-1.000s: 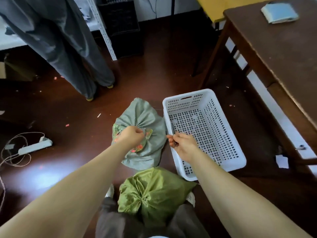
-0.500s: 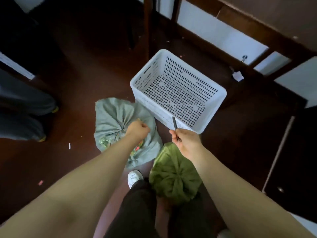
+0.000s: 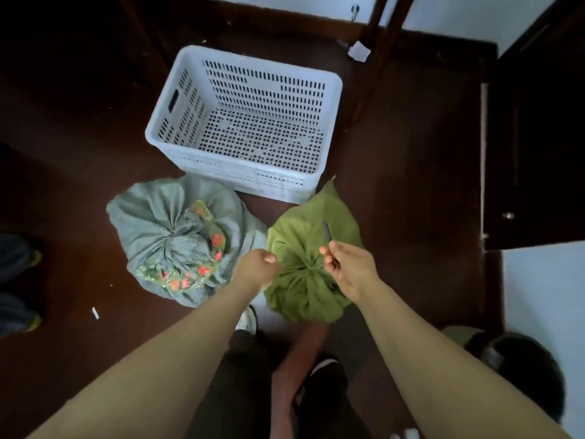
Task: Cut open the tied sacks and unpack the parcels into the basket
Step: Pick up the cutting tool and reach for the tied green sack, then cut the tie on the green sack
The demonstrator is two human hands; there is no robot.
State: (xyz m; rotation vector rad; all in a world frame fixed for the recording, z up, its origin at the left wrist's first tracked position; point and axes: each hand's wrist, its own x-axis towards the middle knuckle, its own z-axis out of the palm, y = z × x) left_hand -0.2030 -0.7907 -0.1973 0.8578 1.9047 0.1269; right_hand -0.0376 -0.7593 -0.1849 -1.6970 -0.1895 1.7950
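A white basket (image 3: pixel 278 182) is set on the dark brown floor (image 3: pixel 95 153), towards its far edge by the white wall. No parcel is seen inside it. Two tied sacks are laid against the basket's near side. The grey sack (image 3: pixel 158 229) is placed at the near left corner, and the green sack (image 3: pixel 300 293) at the near right corner. The two sacks are pressed side by side. Clear wrapping with red and green print (image 3: pixel 202 248) is exposed at the grey sack's gathered top.

A thin dark blade (image 3: pixel 326 230) is pinched between the thumb and fingers of the right hand (image 3: pixel 345 270). It is held over the green sack's knot, with its tip pointed towards the basket. The left hand (image 3: pixel 256 269) is curled at the green sack's left edge. Whether cloth is gripped in it cannot be told.
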